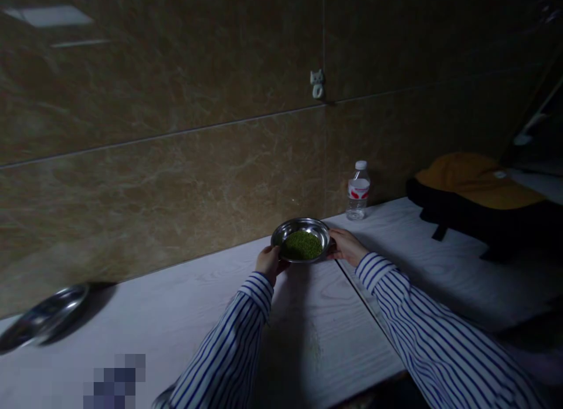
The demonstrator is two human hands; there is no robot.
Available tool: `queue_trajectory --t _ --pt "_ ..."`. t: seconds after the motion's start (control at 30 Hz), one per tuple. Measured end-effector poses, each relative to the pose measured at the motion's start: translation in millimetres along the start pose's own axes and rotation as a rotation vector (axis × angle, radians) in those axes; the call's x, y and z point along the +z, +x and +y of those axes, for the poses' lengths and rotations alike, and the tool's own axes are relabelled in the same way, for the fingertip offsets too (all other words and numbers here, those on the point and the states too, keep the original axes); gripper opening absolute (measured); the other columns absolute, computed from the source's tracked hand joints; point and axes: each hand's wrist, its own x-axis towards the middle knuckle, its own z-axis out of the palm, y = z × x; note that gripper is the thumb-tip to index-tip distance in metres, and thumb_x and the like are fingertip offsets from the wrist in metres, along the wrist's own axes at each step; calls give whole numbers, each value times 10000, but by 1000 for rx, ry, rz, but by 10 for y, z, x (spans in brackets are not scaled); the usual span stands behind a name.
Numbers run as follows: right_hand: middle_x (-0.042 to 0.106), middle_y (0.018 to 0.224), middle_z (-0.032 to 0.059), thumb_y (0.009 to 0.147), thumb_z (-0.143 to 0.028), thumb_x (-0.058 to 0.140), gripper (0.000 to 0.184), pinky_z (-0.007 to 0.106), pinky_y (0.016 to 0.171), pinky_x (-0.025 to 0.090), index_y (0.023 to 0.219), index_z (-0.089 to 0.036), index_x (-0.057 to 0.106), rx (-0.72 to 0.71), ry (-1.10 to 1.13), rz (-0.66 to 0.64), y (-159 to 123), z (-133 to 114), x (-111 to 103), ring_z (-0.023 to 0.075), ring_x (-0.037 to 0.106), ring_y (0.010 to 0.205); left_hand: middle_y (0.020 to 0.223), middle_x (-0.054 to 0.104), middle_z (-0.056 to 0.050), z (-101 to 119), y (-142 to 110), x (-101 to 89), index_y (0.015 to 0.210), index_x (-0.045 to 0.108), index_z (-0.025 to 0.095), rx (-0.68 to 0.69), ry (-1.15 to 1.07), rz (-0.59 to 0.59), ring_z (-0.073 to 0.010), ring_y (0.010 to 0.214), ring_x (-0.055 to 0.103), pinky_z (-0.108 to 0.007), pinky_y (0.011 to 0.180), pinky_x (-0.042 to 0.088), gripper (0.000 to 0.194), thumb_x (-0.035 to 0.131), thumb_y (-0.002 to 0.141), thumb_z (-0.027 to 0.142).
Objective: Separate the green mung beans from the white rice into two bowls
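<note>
A shiny metal bowl (300, 223) is held between my two hands above the white table, near the tiled wall. Inside it lies a layer of small green beans or grains (302, 245). My left hand (268, 262) grips the rim on the left side, thumb on top and fingers underneath. On the opposite side, my right hand (346, 246) is closed on the rim. The undersides of both hands are partly hidden by the bowl and the dark shadow.
A capped water bottle (358, 192) stands by the wall, right of the bowl. Farther right lies an orange and black bag (477, 180). Another metal dish (48, 315) sits at the left. A seam crosses the white tabletop (185, 315). A cat-shaped hook (317, 84) is on the wall.
</note>
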Motion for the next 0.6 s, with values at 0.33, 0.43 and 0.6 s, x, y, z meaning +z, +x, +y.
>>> queue_trajectory --t 0.33,0.43,0.6 --pt "621 582 -28 943 -418 640 205 265 583 557 1013 -228 670 16 -26 24 358 111 -44 120 568 518 1327 639 -116 1 246 67 1317 615 190 -37 43 -11 -260 1100 666 -483 905 582 405 657 960 376" --pt "630 593 -20 950 -391 632 176 276 594 563 975 -220 666 27 -36 35 393 140 -55 126 581 533 1330 639 -115 -20 275 51 1312 619 195 -38 68 -25 -258 1100 665 -480 908 582 395 653 963 377" --pt "641 629 -13 995 -281 538 156 286 582 571 898 -200 629 38 -57 66 404 157 -40 127 590 530 1333 637 -116 -53 301 53 1311 620 199 -22 128 -37 -257 1101 664 -480 910 581 391 650 964 377"
